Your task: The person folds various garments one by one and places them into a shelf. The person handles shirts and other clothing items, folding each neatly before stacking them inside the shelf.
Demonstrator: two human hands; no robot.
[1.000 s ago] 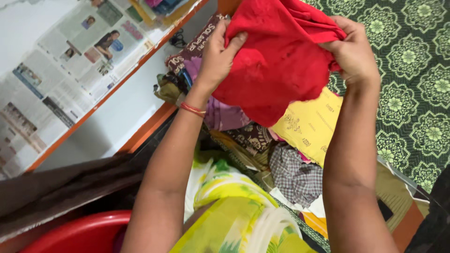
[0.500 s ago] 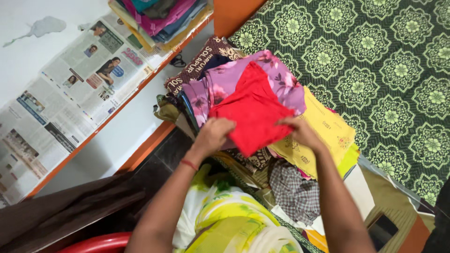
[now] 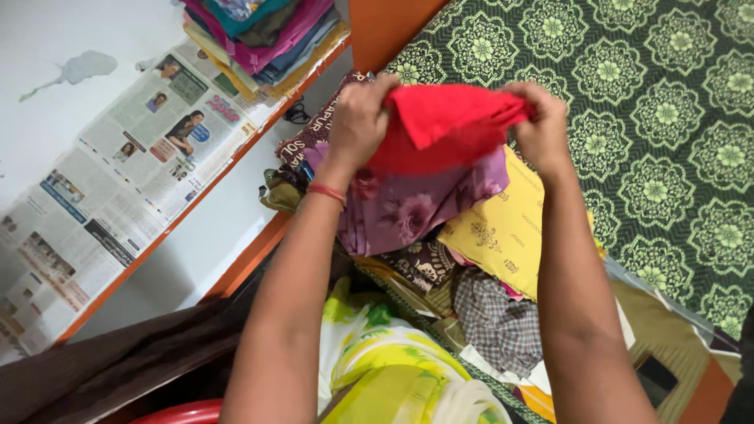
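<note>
A red cloth (image 3: pixel 444 126) is folded into a small bundle and held over a pile of clothes. My left hand (image 3: pixel 357 122) grips its left end and my right hand (image 3: pixel 542 126) grips its right end. Directly under it lies a purple floral garment (image 3: pixel 416 208), with a yellow printed cloth (image 3: pixel 503 235) to its right. A red thread band circles my left wrist.
A green patterned bedspread (image 3: pixel 652 118) covers the bed at right. A shelf lined with newspaper (image 3: pixel 118 180) runs along the left, with a stack of folded clothes (image 3: pixel 263 35) on it. A checked cloth (image 3: pixel 495 322) and a brown patterned cloth (image 3: pixel 420 263) lie lower in the pile. A red tub rim (image 3: pixel 184 412) shows at the bottom.
The red cloth, spread open a second ago, was laid on the pile and folded smaller. Both hands now lift it further up over the purple garment.
</note>
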